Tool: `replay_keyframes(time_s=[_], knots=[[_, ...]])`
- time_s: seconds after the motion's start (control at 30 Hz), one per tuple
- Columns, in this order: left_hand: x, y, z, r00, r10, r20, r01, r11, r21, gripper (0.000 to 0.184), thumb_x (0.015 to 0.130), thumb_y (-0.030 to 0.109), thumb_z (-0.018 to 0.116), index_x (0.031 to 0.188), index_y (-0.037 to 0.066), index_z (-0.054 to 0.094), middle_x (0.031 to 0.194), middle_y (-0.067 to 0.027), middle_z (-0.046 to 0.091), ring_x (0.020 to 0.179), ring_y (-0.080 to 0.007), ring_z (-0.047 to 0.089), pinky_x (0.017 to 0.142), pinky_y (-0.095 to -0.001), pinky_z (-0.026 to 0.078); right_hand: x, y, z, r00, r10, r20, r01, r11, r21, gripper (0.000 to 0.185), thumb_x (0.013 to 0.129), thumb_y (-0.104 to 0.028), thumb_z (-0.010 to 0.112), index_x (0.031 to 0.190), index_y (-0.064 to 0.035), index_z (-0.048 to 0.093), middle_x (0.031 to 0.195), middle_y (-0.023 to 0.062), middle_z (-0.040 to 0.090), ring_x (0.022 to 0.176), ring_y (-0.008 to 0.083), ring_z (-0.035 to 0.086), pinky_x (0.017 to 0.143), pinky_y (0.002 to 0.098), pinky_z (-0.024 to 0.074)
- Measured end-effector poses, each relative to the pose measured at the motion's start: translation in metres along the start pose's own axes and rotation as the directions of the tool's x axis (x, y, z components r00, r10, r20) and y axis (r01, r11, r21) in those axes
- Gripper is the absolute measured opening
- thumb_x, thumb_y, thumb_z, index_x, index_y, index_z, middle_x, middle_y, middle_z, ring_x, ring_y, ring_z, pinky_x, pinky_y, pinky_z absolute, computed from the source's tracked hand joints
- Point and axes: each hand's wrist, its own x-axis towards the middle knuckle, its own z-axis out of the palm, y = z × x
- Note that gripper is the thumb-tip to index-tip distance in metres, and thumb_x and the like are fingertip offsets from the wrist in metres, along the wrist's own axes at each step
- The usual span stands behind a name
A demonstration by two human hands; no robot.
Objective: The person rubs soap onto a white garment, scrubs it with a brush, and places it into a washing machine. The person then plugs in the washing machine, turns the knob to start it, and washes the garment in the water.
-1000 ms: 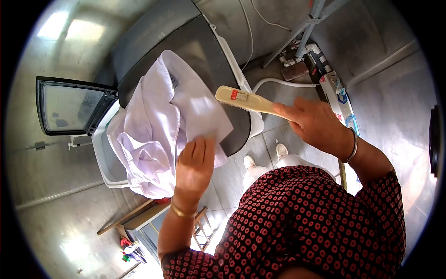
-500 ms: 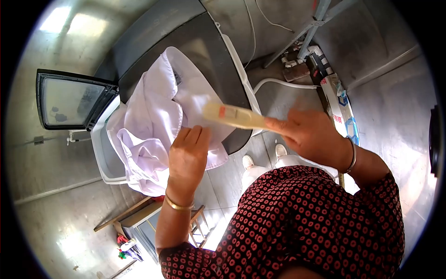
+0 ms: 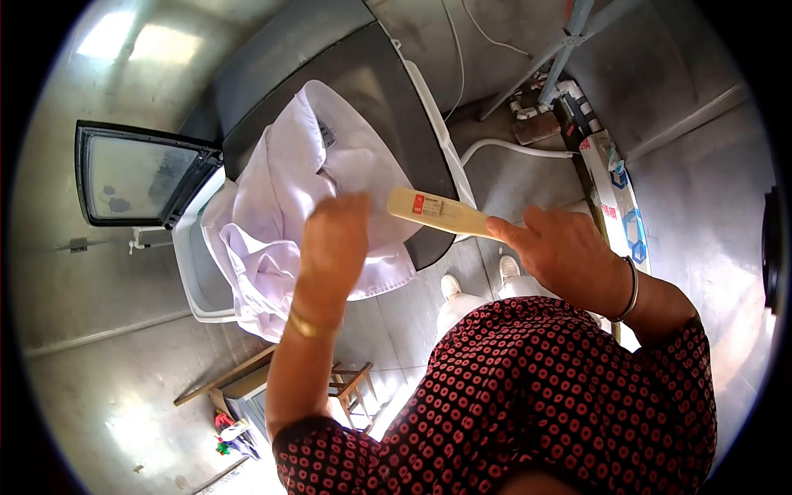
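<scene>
A pale lilac-white cloth garment (image 3: 276, 177) lies draped over the dark top of a washing machine (image 3: 379, 87), with its crumpled part at the open lid side. My left hand (image 3: 337, 235), blurred by motion, is closed over the garment's front part; the fingertips are smeared, so any pinch of fabric is unclear. My right hand (image 3: 561, 247) is wrapped round the handle of a cream brush (image 3: 437, 212) with a red label on its back. The brush head is beside the garment's right edge, label side up, its bristles hidden.
The machine's lid (image 3: 136, 177) stands open at the left. A white hose (image 3: 511, 146) curves behind the machine toward pipes and a long box (image 3: 610, 190) along the wall. A wooden stool (image 3: 352, 386) and a grey cabinet (image 3: 247, 400) stand at the lower left.
My left hand has moved up over the garment. The brush first swung left and down over the cloth, then back right. The lid stays open.
</scene>
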Motion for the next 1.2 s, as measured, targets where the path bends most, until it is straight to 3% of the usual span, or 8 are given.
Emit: replay_keyframes(time_s=[0.17,0.37,0.47,0.57,0.63,0.83,1.0,1.2], knots=[[0.009,0.001,0.0,0.995,-0.053,0.081,0.059,0.996,-0.064,0.006,0.074,0.002,0.052,0.069,0.005,0.051,0.062,-0.0117,0.052,0.059,-0.0296,0.053,0.055,-0.0373,0.045,0.0,-0.001,0.001,1.0,0.002,0.002,-0.002,1.0,0.023,0.044,0.076,-0.006,0.053,0.12,-0.0062,0.051,0.074,0.0094,0.05,0.06,0.0216,0.054,0.051,0.0331,0.0423],[0.039,-0.027,0.023,0.999,-0.011,-0.044,0.013,0.999,0.048,0.004,0.073,0.003,0.053,0.071,0.006,0.052,0.059,-0.0109,0.05,0.057,-0.0287,0.052,0.055,-0.0376,0.045,-0.003,0.0,0.002,1.0,0.002,-0.01,-0.002,0.999,0.044,0.044,0.076,-0.006,0.053,0.119,-0.0057,0.052,0.073,0.0095,0.05,0.06,0.0218,0.054,0.051,0.0333,0.0424],[-0.002,-0.009,0.013,0.98,0.188,-0.069,-0.173,0.968,0.184,0.004,0.074,0.003,0.051,0.074,0.005,0.054,0.06,-0.0107,0.052,0.058,-0.0288,0.053,0.056,-0.0377,0.045,-0.003,0.002,0.006,0.998,0.008,-0.055,-0.005,0.999,0.041,0.042,0.074,-0.007,0.057,0.116,-0.006,0.053,0.07,0.0076,0.048,0.057,0.0209,0.052,0.049,0.0331,0.0413],[0.006,0.006,0.003,0.998,-0.008,0.067,0.013,0.997,-0.08,0.005,0.075,0.003,0.05,0.073,0.005,0.054,0.061,-0.0105,0.053,0.06,-0.0291,0.054,0.056,-0.0378,0.046,-0.007,0.001,0.008,0.997,0.005,-0.082,-0.004,1.0,0.023,0.041,0.073,-0.008,0.06,0.113,-0.0061,0.055,0.067,0.0058,0.046,0.054,0.02,0.049,0.047,0.0334,0.0401],[0.035,-0.02,0.023,0.99,0.085,-0.11,-0.077,0.994,0.074,0.006,0.075,0.004,0.051,0.07,0.005,0.054,0.06,-0.0109,0.053,0.06,-0.0296,0.055,0.056,-0.0385,0.045,-0.005,0.002,0.007,0.996,-0.007,-0.084,0.009,1.0,0.018,0.041,0.073,-0.008,0.06,0.113,-0.0056,0.055,0.067,0.0059,0.046,0.054,0.0201,0.049,0.047,0.0336,0.0401],[0.049,-0.029,0.021,0.997,-0.041,0.072,0.024,0.975,0.221,0.009,0.068,-0.002,0.053,0.068,0.006,0.05,0.066,-0.0101,0.054,0.064,-0.026,0.056,0.059,-0.0338,0.048,-0.007,0.003,0.003,0.999,-0.013,-0.045,0.015,0.998,0.058,0.045,0.074,-0.006,0.054,0.119,-0.0056,0.052,0.071,0.0086,0.05,0.057,0.0201,0.053,0.049,0.0322,0.0425],[0.016,-0.006,0.001,0.996,-0.01,0.09,0.015,0.999,-0.051,0.006,0.069,-0.001,0.051,0.069,0.005,0.05,0.063,-0.0123,0.052,0.062,-0.0305,0.054,0.059,-0.0381,0.046,-0.01,0.005,0.006,0.999,-0.007,-0.046,0.012,0.994,0.11,0.045,0.074,-0.007,0.055,0.119,-0.0058,0.052,0.07,0.0079,0.05,0.055,0.0196,0.053,0.048,0.0314,0.0428],[0.049,-0.031,0.016,0.999,0.012,0.037,-0.012,1.0,0.005,0.004,0.078,0.007,0.054,0.078,0.005,0.057,0.066,-0.0133,0.055,0.063,-0.0309,0.055,0.058,-0.0382,0.045,-0.012,0.003,0.007,0.998,-0.002,-0.061,0.006,0.998,0.066,0.041,0.074,-0.007,0.058,0.115,-0.0033,0.054,0.069,0.0065,0.047,0.055,0.02,0.05,0.046,0.033,0.0404]])
